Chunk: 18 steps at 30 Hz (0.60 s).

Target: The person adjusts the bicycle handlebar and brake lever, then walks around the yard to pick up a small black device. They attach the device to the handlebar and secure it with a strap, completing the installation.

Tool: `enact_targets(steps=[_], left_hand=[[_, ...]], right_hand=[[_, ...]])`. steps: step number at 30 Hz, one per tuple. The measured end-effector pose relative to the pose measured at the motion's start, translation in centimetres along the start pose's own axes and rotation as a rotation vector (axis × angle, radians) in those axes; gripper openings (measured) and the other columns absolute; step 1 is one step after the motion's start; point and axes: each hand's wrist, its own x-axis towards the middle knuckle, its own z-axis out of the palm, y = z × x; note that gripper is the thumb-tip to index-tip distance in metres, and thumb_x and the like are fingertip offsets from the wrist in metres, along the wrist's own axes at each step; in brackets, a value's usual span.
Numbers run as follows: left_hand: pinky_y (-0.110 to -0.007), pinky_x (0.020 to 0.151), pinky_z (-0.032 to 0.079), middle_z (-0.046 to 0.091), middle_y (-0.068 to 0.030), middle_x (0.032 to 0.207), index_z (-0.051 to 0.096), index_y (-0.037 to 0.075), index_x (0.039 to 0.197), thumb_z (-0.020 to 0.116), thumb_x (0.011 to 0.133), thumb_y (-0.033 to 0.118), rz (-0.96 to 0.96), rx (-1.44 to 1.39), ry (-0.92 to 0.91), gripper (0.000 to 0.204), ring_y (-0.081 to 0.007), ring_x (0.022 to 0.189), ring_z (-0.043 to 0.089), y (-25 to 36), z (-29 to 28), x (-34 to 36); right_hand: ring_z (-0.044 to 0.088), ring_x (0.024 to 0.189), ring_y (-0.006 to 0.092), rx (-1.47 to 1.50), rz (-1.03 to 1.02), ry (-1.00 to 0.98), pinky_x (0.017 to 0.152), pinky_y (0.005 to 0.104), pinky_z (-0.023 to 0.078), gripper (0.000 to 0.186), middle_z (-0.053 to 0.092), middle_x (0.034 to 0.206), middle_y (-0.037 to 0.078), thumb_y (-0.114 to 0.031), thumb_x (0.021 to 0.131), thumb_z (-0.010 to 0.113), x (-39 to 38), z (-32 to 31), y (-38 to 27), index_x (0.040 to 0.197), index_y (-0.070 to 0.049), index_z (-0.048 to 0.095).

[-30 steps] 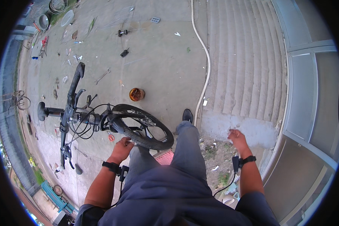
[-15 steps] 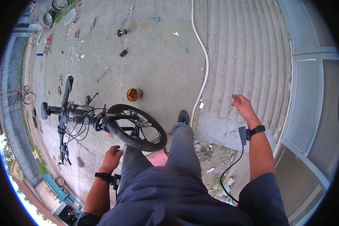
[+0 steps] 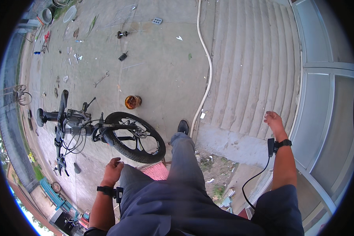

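Note:
My left hand hangs beside my left thigh, its fingers loosely bent and apart, with nothing in it. Just beyond it is a black bicycle, with its front wheel toward my legs and its handlebar off to the left. A gap shows between the hand and the tyre. My right hand is held out far to the right over the concrete steps. It is empty, fingers slightly curled. Each wrist carries a black strap with a small device; a cable runs from the right one.
A rusty tin stands beyond the wheel. A wrench, a pedal-like black part and an axle-like part lie farther off. A pale hose runs along the steps. Behind my legs is a pink seat.
My right hand has swung outward to the right and a little nearer. My left hand has dropped slightly. The bicycle and ground appear shifted left as the view turned.

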Motion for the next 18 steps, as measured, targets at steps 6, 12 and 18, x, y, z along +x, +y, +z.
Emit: enact_targets(steps=[6,12,18], left_hand=[[-0.038,0.09,0.058,0.078,-0.0204,0.106,0.066,-0.004,0.134,0.071,0.098,0.026,0.027,-0.009,0.026,0.047,-0.0284,0.099,0.075,1.3,-1.3,1.5],[-0.036,0.089,0.057,0.078,-0.0172,0.105,0.066,-0.004,0.135,0.072,0.099,0.024,0.078,-0.013,0.096,0.046,-0.0243,0.096,0.073,3.0,-3.9,5.3],[-0.035,0.09,0.056,0.077,-0.0157,0.105,0.065,-0.005,0.133,0.071,0.1,0.022,0.144,-0.107,0.174,0.043,-0.0215,0.099,0.072,5.2,-7.3,7.9]], right_hand=[[0.07,0.089,0.0178,0.088,0.096,-0.066,0.077,0.0322,0.056,0.039,0.074,0.105,0.008,-0.019,0.1,0.071,-2.2,1.3,3.1,0.131,0.004,0.067],[0.072,0.088,0.0185,0.006,0.223,-0.108,0.075,0.0313,0.052,0.042,0.075,0.107,0.007,-0.019,0.098,0.07,-6.5,1.0,3.0,0.135,0.001,0.065],[0.072,0.086,0.0178,0.026,0.354,-0.06,0.072,0.0314,0.052,0.036,0.074,0.103,0.006,-0.021,0.099,0.069,-8.9,-1.4,1.4,0.129,-0.001,0.068]])
